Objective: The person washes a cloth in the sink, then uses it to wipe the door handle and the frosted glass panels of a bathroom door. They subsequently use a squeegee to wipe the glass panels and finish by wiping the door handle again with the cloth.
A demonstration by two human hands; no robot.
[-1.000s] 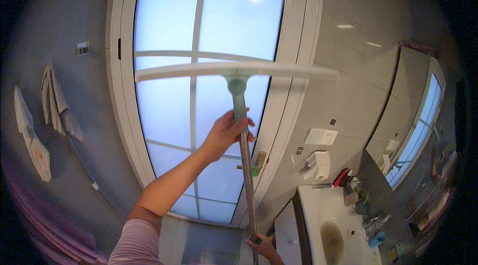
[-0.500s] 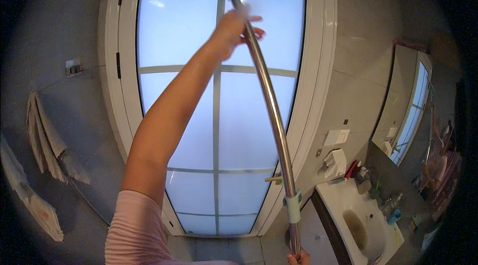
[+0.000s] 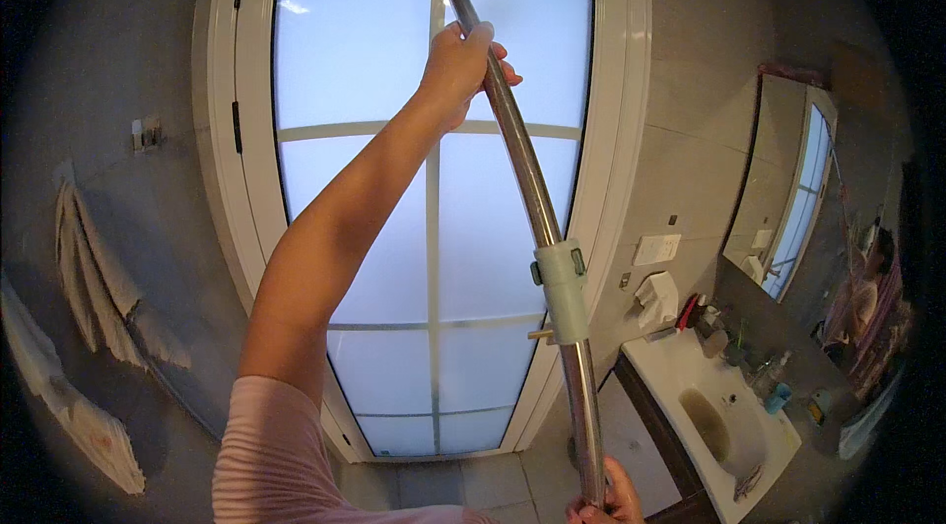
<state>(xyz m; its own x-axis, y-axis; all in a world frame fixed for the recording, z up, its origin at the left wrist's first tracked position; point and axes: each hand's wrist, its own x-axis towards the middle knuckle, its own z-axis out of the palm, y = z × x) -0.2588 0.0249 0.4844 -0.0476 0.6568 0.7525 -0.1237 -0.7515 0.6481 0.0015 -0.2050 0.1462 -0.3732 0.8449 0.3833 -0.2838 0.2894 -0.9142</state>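
A long metal pole [image 3: 532, 199] with a pale green locking collar [image 3: 563, 290] rises in front of a tall white-framed frosted window [image 3: 355, 209]. Its top runs out of view at the upper edge, so the squeegee head is hidden. My left hand [image 3: 461, 61] is raised high and closed around the upper part of the pole. My right hand [image 3: 606, 502] grips the pole's lower end at the bottom edge of the view. My left arm wears a pink ribbed sleeve.
Towels [image 3: 94, 278] hang on the grey wall at left. At right stand a white washbasin [image 3: 724, 421] with bottles and small items, a wall mirror [image 3: 788, 189], a wall socket plate [image 3: 656, 249] and a paper dispenser [image 3: 658, 297].
The pole and squeegee have gone upward along the window; the blade, seen a second ago, has left the top of the view. My left hand rose with it.
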